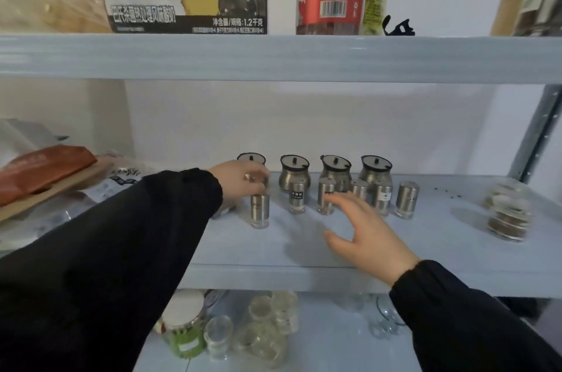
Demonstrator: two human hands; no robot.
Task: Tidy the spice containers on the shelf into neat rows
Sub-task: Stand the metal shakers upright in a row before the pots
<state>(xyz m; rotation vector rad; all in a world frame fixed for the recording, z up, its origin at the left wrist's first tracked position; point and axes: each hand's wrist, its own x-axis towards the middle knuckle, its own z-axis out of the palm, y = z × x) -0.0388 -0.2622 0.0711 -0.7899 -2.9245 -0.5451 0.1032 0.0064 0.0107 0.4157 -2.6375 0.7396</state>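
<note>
**A:** On the middle shelf (441, 253), where were your spice containers?

**B:** Two rows, mostly formed. Four lidded steel pots at the back (335, 172), evenly spaced. In front, the small steel shakers (406, 200) stood roughly in line, though the leftmost shaker (259, 210) sat forward of the others, closer to you.

**A:** Your hands?

**B:** Your left hand (240, 181) was curled around something small and shiny beside the leftmost pot (251, 159); looked like a pinch on another shaker, but blur, can't confirm. Your right hand (366, 235) was spread, fingers apart, hovering just in front of the middle shakers, holding nothing.

**A:** Left to do?

**B:** I'd say nearly done: pull that forward shaker into line, seat whatever the left hand held. A stacked clear jar (508, 213) stood well apart at far right, blurred; unclear if it belongs.
</note>
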